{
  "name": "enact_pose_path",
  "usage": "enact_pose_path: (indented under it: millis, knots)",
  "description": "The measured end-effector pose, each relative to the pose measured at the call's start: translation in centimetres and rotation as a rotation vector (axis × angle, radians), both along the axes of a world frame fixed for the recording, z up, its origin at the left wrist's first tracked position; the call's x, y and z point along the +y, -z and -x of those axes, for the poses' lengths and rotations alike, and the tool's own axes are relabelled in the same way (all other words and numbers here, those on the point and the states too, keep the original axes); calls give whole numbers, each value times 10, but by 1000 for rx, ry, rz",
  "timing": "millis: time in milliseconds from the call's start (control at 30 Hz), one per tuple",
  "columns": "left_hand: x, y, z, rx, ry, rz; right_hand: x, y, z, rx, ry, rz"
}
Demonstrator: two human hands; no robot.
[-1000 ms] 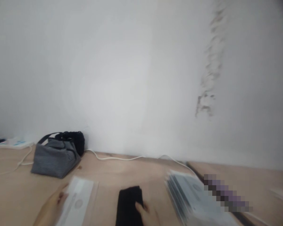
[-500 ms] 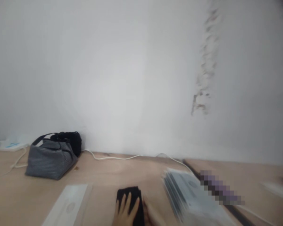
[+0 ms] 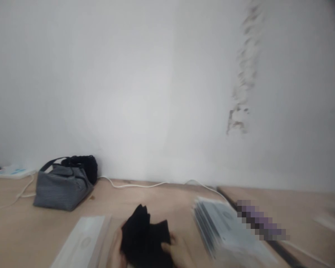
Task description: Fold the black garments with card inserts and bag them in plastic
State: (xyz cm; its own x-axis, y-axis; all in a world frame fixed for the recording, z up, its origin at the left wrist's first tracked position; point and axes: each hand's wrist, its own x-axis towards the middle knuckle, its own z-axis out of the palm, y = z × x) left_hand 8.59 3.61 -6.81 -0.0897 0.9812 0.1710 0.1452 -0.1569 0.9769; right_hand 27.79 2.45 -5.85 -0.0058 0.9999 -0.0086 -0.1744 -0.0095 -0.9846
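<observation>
A black folded cloth is lifted at the bottom middle, its upper edge fanned into several pointed layers. My left hand holds it from the left side, most of its fingers hidden behind the fabric. On the right edge my right hand pinches the cloth, the thumb in front. Left of the hands lies a flat white packet with a round mark. To their right is a stack of clear-wrapped packets with grey-blue edges. What kind of cloth article it is, I cannot tell.
A grey striped bag with black fluffy material behind it stands at the back left. A white cable runs along the wall. A white power strip-like box lies far left. A dark gap separates two tabletops.
The black cloth lay flat and neatly folded under my spread left hand. Now it is raised and its layers fan apart, with my left hand at its left side and my right hand gripping its right edge.
</observation>
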Motion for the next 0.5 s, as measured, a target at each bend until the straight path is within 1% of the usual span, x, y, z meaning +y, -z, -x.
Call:
enact_pose_path:
  millis: [33, 100, 167, 200, 233, 267, 300, 367, 400, 433, 500]
  knots:
    - [0, 2, 11, -27, -37, 7, 4, 5, -4, -52, 82, -3]
    - [-2, 7, 29, -4, -130, 6, 12, 13, -14, -146, 210, -24]
    - [-5, 11, 41, 65, -257, -22, 17, 17, -25, -202, 262, -51]
    - [-7, 12, 43, 105, -310, -45, 20, 18, -30, -232, 280, -64]
    - [-8, 13, 42, 165, -331, -85, 21, 18, -34, -263, 291, -76]
    - [-9, 12, 39, 253, -304, -144, 22, 19, -37, -293, 295, -86]
    - [-9, 10, 33, 368, -233, -214, 23, 20, -39, -323, 295, -94]
    - [-9, 6, 18, 646, -49, -337, 23, 21, -40, -381, 298, -108]
    - [-8, 3, 9, 771, 26, -363, 23, 23, -39, -409, 301, -114]
    - [-7, 1, 0, 856, 73, -359, 23, 24, -38, -437, 308, -122]
    - [-4, -1, -12, 917, 100, -309, 24, 27, -38, -494, 332, -134]
